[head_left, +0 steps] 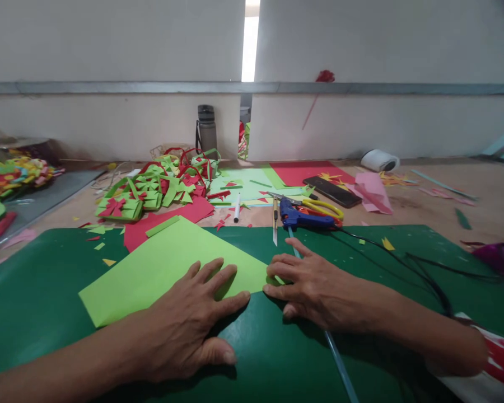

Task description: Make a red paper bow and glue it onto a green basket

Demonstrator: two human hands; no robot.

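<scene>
A light green paper sheet (168, 268) lies folded on the dark green cutting mat (46, 302). My left hand (193, 324) rests flat on the sheet's near edge, fingers spread. At the sheet's right corner my right hand (311, 285) lies with fingers stretched out, fingertips pressing that corner. A thin blue stick (340, 364) runs under my right hand.
Beyond the mat lie a blue glue gun (304, 217), yellow-handled scissors (323, 207), a craft knife (275, 221), a white marker (237, 208), a black phone (332, 191), red paper (172, 221) and a pile of green-and-red paper pieces (151, 187). A grey bottle (206, 129) stands by the wall; black cables (424, 274) cross the mat.
</scene>
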